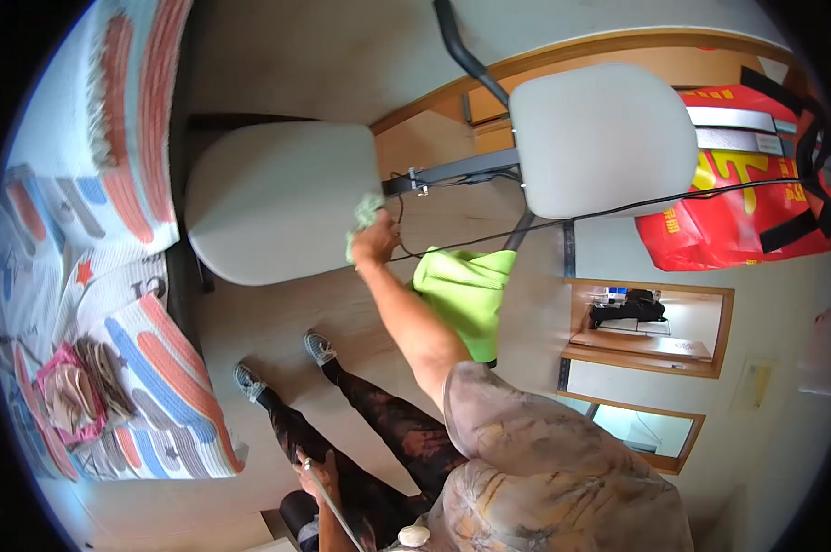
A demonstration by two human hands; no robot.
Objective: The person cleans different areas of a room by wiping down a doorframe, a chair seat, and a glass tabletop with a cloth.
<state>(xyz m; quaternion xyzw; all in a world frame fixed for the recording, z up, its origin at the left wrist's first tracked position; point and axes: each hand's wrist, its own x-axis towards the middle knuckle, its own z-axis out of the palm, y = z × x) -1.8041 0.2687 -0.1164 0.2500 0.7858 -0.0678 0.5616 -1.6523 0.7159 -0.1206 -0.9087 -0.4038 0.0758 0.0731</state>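
The view is turned on its side. My right hand (376,244) grips a crumpled pale green cloth (367,213) and presses it against the edge of a grey padded seat (286,202). A metal bar (470,171) joins this seat to a matching grey backrest (608,138). Close to my right forearm hangs a bright green cloth (470,290). Low in the view, near my thigh, my left hand (319,474) is closed around a thin pale rod (334,506) that runs out of the bottom edge. Its exact kind is unclear.
A black cable (572,219) crosses beside my right hand towards a red bag (742,179). A black curved handle (461,51) sticks out by the backrest. At left is a bed with a striped cover (162,386) and folded clothes (80,391). A doorway (650,322) lies beyond.
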